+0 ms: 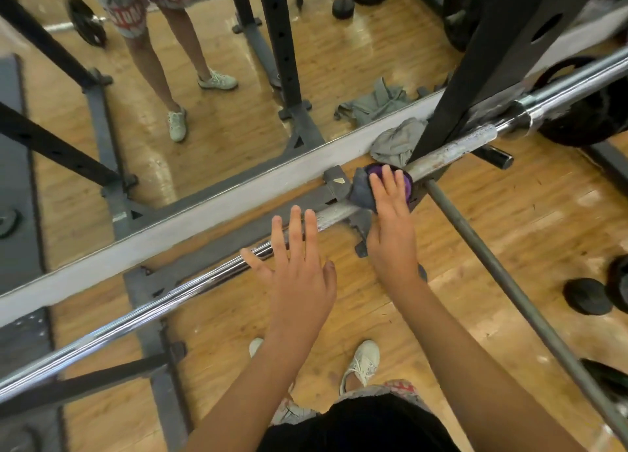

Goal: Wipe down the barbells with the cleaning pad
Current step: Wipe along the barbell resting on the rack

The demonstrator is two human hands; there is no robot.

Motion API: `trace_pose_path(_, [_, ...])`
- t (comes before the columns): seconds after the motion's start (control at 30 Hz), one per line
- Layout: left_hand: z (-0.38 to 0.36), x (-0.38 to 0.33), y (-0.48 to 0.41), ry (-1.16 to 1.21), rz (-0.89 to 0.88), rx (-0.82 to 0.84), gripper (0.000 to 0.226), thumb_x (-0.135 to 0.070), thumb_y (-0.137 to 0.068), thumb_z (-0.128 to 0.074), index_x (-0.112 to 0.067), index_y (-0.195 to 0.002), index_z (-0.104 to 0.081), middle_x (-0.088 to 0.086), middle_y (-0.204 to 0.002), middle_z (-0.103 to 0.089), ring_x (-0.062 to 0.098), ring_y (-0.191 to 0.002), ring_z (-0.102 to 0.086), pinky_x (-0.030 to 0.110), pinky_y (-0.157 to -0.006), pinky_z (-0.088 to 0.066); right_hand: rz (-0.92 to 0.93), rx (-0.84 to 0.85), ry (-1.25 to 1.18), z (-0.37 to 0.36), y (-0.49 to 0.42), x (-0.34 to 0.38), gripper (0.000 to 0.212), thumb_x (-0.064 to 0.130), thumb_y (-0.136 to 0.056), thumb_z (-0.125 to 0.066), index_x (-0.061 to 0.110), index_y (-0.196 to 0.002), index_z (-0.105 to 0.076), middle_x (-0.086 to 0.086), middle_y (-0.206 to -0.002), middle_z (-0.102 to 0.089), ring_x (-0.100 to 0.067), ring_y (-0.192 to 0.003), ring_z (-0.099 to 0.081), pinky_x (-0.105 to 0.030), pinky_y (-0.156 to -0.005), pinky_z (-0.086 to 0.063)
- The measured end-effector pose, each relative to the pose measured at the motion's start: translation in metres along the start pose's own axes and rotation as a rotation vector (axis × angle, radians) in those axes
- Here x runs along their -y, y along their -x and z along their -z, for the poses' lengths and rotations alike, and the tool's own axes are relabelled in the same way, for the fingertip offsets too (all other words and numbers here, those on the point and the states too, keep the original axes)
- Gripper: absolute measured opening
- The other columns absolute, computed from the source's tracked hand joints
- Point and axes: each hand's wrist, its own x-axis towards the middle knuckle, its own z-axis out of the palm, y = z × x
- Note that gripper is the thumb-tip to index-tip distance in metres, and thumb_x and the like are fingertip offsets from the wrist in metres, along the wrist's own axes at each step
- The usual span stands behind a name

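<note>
Wooden floor (543,230) beneath flat right hand (390,227)

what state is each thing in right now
barbell: horizontal across the rack
cleaning pad: pressed on the barbell under the right hand
right hand: fingers straight, pressing the cleaning pad
left hand: open, fingers spread over the barbell, contact unclear
grey cloth: crumpled on the floor

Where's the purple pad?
In the head view, the purple pad sits on the barbell under the right hand, beside the black rack post.
</note>
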Motion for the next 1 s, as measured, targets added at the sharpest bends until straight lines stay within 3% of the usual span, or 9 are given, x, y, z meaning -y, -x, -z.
trace_pose_path(0.1, [0.005,0.006,0.000,0.042,-0.037,0.045,0.087,-0.039,-0.096,-0.054,-0.019,-0.165,-0.004,0.001,-0.172,-0.006,0.027,-0.158,-0.003,0.077,-0.113,-0.003,-0.182,-0.193,-0.132,-0.022,0.004,0.027,0.064,-0.006,-0.100,-0.043,0.008,-0.159,-0.023,-0.002,-0.167,-0.009,-0.009,-0.155,0.007,-0.026,-0.126,-0.008])
trace_pose_path(0.17, [0.006,0.012,0.002,0.055,-0.076,0.066,0.086,-0.036,-0.097,-0.051,-0.021,-0.164,0.001,-0.002,-0.173,0.001,0.022,-0.159,0.004,0.074,-0.115,-0.001,-0.236,-0.270,-0.158,-0.034,0.010,0.044,0.064,-0.004,-0.101,-0.041,0.008,-0.160,-0.020,-0.006,-0.168,-0.010,-0.017,-0.156,0.003,-0.018,-0.123,-0.003])
trace_pose_path(0.27, [0.008,0.031,0.006,0.000,-0.198,0.046,0.083,-0.028,-0.096,-0.052,-0.017,-0.165,-0.006,0.002,-0.172,-0.002,0.022,-0.159,-0.003,0.067,-0.119,-0.021,-0.262,-0.301,-0.163,-0.048,0.018,0.059,0.064,-0.006,-0.101,-0.042,0.005,-0.159,-0.020,-0.012,-0.168,-0.012,-0.027,-0.156,-0.002,-0.012,-0.120,0.002])
trace_pose_path(0.43, [0.008,0.060,0.008,-0.030,-0.363,-0.002,0.073,-0.024,-0.096,-0.044,-0.012,-0.163,-0.018,0.005,-0.171,-0.012,0.021,-0.157,-0.015,0.055,-0.122,-0.028,-0.225,-0.274,-0.063,-0.036,0.005,0.039,0.068,-0.018,-0.094,-0.044,0.000,-0.157,-0.026,-0.019,-0.167,-0.015,-0.032,-0.155,-0.005,-0.047,-0.124,-0.025])
trace_pose_path(0.5, [0.007,0.062,0.008,-0.028,-0.377,-0.010,0.072,-0.026,-0.094,-0.035,-0.011,-0.163,-0.018,0.006,-0.171,-0.013,0.022,-0.157,-0.015,0.052,-0.124,-0.025,-0.256,-0.274,-0.035,-0.034,-0.002,0.037,0.067,-0.019,-0.092,-0.046,-0.001,-0.155,-0.030,-0.020,-0.166,-0.019,-0.037,-0.155,-0.007,-0.053,-0.122,-0.027])
trace_pose_path(0.6, [0.008,0.061,0.009,-0.037,-0.375,0.000,0.073,-0.028,-0.094,-0.032,-0.010,-0.163,-0.019,0.007,-0.171,-0.013,0.022,-0.158,-0.014,0.050,-0.124,-0.024,-0.163,-0.190,0.016,-0.042,0.007,0.038,0.074,-0.020,-0.088,-0.049,0.002,-0.156,-0.029,-0.016,-0.166,-0.020,-0.035,-0.155,-0.003,-0.055,-0.121,-0.028])
trace_pose_path(0.77, [0.008,0.063,0.008,-0.052,-0.383,0.008,0.074,-0.029,-0.095,-0.037,-0.011,-0.163,-0.015,0.006,-0.172,-0.008,0.021,-0.158,-0.007,0.048,-0.125,-0.018,0.090,-0.057,0.110,-0.019,0.008,0.006,0.082,-0.026,-0.082,-0.047,0.002,-0.157,-0.028,-0.015,-0.166,-0.021,-0.026,-0.154,-0.004,-0.035,-0.122,-0.016])
trace_pose_path(0.9, [0.006,0.064,0.008,-0.067,-0.383,0.000,0.075,-0.030,-0.095,-0.039,-0.011,-0.163,-0.016,0.006,-0.172,-0.009,0.021,-0.158,-0.009,0.048,-0.125,-0.018,0.129,-0.108,0.092,-0.028,0.013,0.006,0.083,-0.030,-0.078,-0.047,-0.001,-0.154,-0.032,-0.019,-0.163,-0.029,-0.033,-0.154,-0.013,-0.039,-0.124,-0.013])
trace_pose_path(1.0, [0.004,0.064,0.008,-0.064,-0.372,0.000,0.075,-0.030,-0.096,-0.040,-0.011,-0.163,-0.014,0.006,-0.172,-0.008,0.021,-0.158,-0.008,0.049,-0.125,-0.017,0.244,-0.079,0.105,-0.044,0.028,0.012,0.087,-0.033,-0.072,-0.048,-0.003,-0.152,-0.034,-0.020,-0.160,-0.032,-0.035,-0.153,-0.014,-0.033,-0.127,-0.004])
